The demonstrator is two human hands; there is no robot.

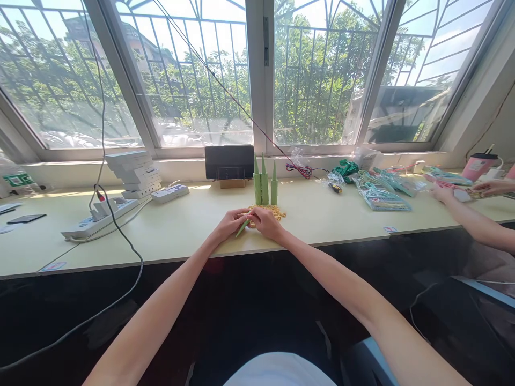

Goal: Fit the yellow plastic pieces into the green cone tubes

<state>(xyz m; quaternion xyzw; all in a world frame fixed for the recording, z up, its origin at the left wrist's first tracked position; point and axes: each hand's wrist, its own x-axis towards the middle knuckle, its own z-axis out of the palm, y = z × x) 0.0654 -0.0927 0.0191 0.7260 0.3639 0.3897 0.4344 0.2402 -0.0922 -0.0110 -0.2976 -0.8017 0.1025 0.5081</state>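
Near the front edge of the table (322, 217), the left hand (230, 223) grasps a slim green piece (242, 229), tilted; the right hand (266, 222) touches its upper end, its grip unclear. Behind lie yellow bands (278, 212) and upright green pointed pieces (274, 188).

We are seeing a smooth, faintly glossy table (322, 225). Near its front edge, we are finding a matt green spike (242, 229); along its far edge, matt, card-like white boxes (134, 172) and a smooth, dark screen (229, 162). Between those edges, rightward, clear plastic packets (382, 200) are shining.
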